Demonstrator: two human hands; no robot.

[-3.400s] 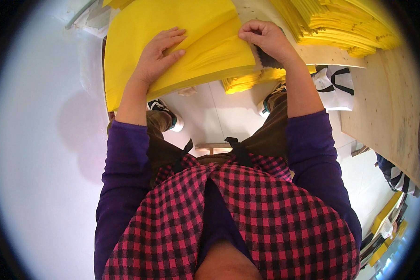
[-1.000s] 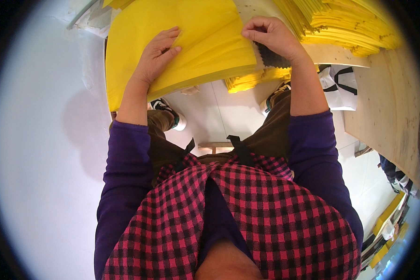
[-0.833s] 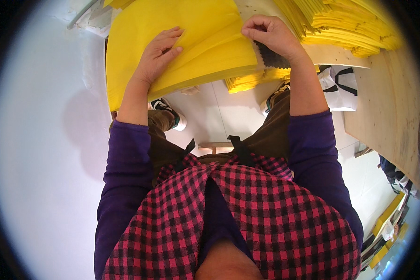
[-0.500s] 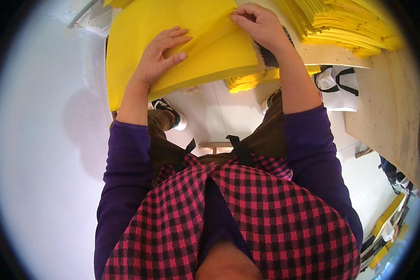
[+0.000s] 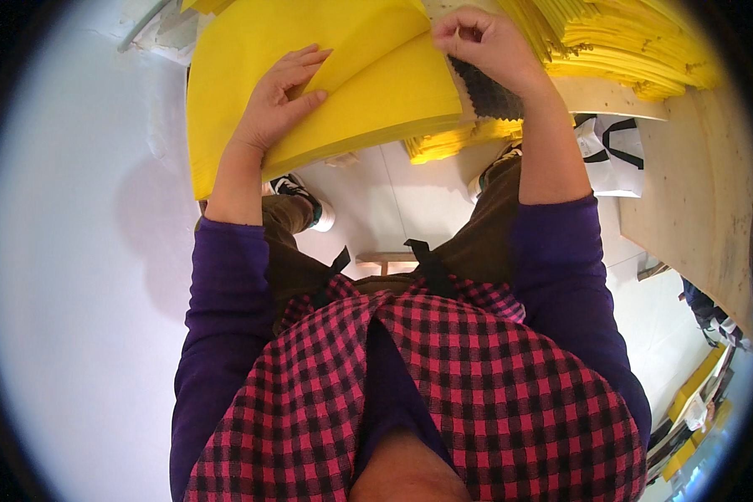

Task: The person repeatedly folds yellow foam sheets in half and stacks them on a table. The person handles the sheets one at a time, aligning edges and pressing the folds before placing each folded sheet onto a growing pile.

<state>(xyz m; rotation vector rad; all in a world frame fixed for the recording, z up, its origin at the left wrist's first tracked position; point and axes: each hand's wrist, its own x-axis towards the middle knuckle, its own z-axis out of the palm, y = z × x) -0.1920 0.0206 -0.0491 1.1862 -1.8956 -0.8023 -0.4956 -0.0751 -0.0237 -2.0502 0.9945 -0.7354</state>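
A stack of bright yellow fabric-like sheets [image 5: 376,92] lies in front of me, its layered edge toward my body. A raised fold runs slantwise across the top sheet. My left hand [image 5: 284,96] rests on this sheet with fingers stretched out and thumb apart. Just past the stack's right edge is my right hand [image 5: 494,52], thumb and fingertips pinched together. Anything between those fingertips is too small to make out. Beneath my right hand lies a dark, zigzag-edged piece [image 5: 487,94], partly covered by the hand and wrist.
Piled yellow folded pieces [image 5: 627,46] stand on a wooden table [image 5: 686,159] at the far right. More yellow material [image 5: 435,146] sits lower, below the stack's edge. A white bag with black handles [image 5: 615,155] is under the table. A white wall [image 5: 84,251] bounds the left.
My right hand has moved right, off the top sheet's edge, uncovering more of the dark piece. My left hand has shifted slightly left. The fold in the sheet looks more distinct.
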